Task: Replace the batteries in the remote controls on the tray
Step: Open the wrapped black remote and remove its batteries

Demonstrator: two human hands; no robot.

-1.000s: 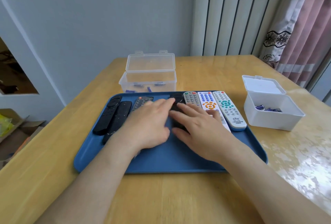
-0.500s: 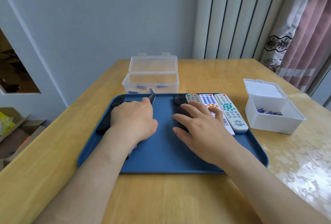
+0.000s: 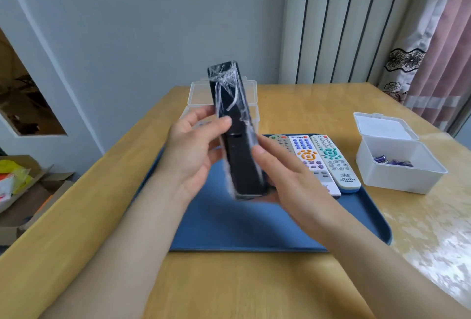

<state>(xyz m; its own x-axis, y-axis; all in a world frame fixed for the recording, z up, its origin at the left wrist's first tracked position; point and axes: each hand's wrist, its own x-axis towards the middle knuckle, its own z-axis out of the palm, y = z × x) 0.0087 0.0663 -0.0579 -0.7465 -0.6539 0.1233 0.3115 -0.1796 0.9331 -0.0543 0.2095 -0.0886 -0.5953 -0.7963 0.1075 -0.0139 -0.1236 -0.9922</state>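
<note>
You hold the film-wrapped black remote (image 3: 237,145) nearly upright above the tray (image 3: 229,224), left hand (image 3: 193,150) curled round its middle, right hand (image 3: 288,181) cupping the lower end, thumb nearest what looks like the cover notch.

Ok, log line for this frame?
left hand: grips black remote | right hand: grips it too | position: held above tray

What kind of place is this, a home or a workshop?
Probably a room in a home. A wooden table stands by a plain wall, a flowered curtain hangs at the right, and TV remotes lie on a tray. Cardboard boxes sit on the floor.
</note>
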